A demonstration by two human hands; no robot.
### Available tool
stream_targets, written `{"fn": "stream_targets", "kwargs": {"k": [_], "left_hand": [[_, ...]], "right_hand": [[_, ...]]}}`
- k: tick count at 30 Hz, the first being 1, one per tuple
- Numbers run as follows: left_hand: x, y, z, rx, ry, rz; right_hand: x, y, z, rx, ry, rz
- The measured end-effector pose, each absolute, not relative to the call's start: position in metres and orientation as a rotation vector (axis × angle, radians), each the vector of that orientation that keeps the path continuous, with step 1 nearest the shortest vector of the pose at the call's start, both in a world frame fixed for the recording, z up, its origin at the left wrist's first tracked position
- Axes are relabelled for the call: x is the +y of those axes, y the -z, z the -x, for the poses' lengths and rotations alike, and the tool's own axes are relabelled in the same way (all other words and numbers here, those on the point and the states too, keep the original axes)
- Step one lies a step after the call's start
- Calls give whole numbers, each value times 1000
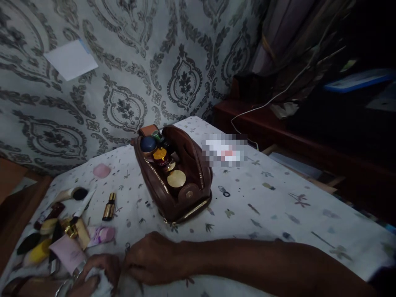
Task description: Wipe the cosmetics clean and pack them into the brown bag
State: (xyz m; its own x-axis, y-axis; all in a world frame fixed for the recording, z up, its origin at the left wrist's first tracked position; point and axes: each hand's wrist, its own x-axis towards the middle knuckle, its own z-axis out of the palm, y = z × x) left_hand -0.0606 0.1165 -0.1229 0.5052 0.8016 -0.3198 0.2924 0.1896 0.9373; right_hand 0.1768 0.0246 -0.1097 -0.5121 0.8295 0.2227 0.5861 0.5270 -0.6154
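An open brown bag (154, 181) stands on the patterned white cloth, with a dark round-lidded container (149, 144), an amber jar (161, 156) and a gold-lidded jar (176, 179) inside. At the lower left, my left hand (100, 268) is closed round a crumpled white cloth (98, 282), close to a pink tube (68, 253). My right hand (154, 258) rests just beside it, below the bag, its fingers curled in; whatever they hold, if anything, is hidden.
Several tubes and bottles lie at the left, with a small gold-capped bottle (109, 207) and a pink item (102, 170) nearer the bag. A pixelated item (224, 150) lies right of the bag. A white cable (262, 107) crosses brown furniture at the right.
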Motion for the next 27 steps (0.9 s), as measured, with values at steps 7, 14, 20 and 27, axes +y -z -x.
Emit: {"fn": "stream_targets", "kwargs": {"k": [7,14,20,27], "left_hand": [[87,97,30,1023,-659,-1326],[89,98,21,890,-531,-1142],[89,102,19,859,-553,-1113],[93,95,17,806,-725,-1243]], "right_hand": [[29,123,-168,-2004,-773,1170],[39,122,-164,-1732,-1061,1146],[50,121,-158,-1613,-1093,1248],[63,120,-142,-1196,-1207,1240]]}}
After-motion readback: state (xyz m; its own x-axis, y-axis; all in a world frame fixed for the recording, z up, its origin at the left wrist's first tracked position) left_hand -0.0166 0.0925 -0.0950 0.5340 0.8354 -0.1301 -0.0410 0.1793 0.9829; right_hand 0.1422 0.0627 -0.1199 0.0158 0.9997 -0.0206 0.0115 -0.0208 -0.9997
